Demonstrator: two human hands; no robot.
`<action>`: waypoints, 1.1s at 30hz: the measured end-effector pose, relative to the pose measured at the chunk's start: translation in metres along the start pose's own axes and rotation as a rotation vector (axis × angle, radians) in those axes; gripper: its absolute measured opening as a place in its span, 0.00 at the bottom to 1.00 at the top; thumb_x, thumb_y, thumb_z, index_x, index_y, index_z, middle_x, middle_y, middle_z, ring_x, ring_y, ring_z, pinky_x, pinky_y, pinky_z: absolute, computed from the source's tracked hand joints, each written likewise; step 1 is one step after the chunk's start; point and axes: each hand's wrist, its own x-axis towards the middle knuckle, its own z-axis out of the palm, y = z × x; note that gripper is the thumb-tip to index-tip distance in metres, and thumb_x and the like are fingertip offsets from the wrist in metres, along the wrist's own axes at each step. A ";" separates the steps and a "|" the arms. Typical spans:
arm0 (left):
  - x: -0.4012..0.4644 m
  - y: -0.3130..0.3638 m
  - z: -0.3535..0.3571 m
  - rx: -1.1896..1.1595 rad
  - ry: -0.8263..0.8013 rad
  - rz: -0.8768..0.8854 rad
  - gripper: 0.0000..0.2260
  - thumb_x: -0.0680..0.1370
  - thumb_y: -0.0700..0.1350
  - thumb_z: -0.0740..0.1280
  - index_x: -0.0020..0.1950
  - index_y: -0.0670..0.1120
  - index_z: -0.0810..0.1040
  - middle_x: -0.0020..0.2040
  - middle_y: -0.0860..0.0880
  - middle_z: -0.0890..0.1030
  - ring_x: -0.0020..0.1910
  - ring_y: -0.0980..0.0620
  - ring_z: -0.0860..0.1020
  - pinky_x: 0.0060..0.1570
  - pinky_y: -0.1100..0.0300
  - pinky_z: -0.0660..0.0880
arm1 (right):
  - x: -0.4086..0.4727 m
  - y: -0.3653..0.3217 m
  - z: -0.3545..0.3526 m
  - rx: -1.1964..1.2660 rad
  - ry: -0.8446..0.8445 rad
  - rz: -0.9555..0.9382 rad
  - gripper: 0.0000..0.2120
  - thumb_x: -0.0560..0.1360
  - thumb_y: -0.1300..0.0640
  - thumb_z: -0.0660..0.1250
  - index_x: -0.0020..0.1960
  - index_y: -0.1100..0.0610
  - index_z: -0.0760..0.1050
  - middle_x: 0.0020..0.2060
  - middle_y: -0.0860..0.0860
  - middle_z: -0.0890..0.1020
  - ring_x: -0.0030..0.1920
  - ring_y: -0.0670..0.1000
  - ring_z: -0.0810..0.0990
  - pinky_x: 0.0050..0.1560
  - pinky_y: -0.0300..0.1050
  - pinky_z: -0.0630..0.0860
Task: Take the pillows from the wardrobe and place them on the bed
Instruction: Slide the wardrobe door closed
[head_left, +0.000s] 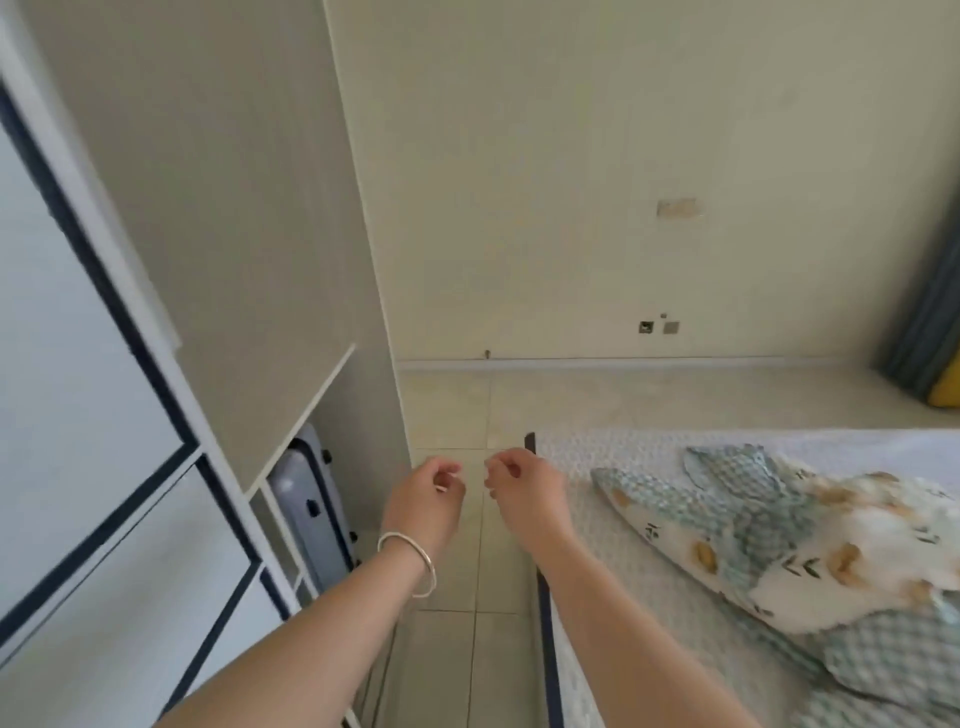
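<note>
Standing in the low open space at the near left: a grey-blue suitcase (306, 501), upright, with small black fittings showing along its edge. Stretching across the middle, from near to far: a pale tiled floor (452, 415) with thin joints crossing it. Rising at the far side: a cream wall (571, 156), meeting the floor along a light skirting strip (597, 362). Sitting on that wall: a pale plate (676, 208) higher up, and lower down two small sockets (658, 327) side by side. Hanging at the far right: a blue-grey curtain (924, 312), reaching down beside something yellow (944, 389), too cut off to identify.
</note>
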 end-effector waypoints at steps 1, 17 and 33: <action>0.007 -0.006 -0.010 0.009 0.034 -0.008 0.08 0.77 0.44 0.62 0.53 0.51 0.78 0.49 0.51 0.81 0.44 0.52 0.77 0.44 0.61 0.70 | 0.008 -0.005 0.013 0.026 -0.027 -0.009 0.12 0.76 0.54 0.60 0.52 0.55 0.79 0.46 0.53 0.84 0.48 0.55 0.82 0.50 0.52 0.78; 0.194 -0.060 -0.074 0.041 0.280 -0.114 0.12 0.75 0.44 0.63 0.58 0.50 0.76 0.51 0.52 0.79 0.46 0.51 0.77 0.45 0.60 0.70 | 0.189 -0.075 0.157 0.027 -0.296 -0.129 0.12 0.75 0.50 0.60 0.54 0.53 0.75 0.49 0.52 0.82 0.48 0.53 0.81 0.46 0.46 0.76; 0.353 -0.136 -0.151 0.018 0.824 -0.556 0.11 0.77 0.42 0.63 0.59 0.49 0.75 0.56 0.48 0.79 0.49 0.51 0.77 0.49 0.59 0.73 | 0.352 -0.191 0.333 -0.033 -0.945 -0.500 0.14 0.76 0.47 0.59 0.52 0.55 0.76 0.46 0.53 0.83 0.48 0.55 0.81 0.55 0.52 0.76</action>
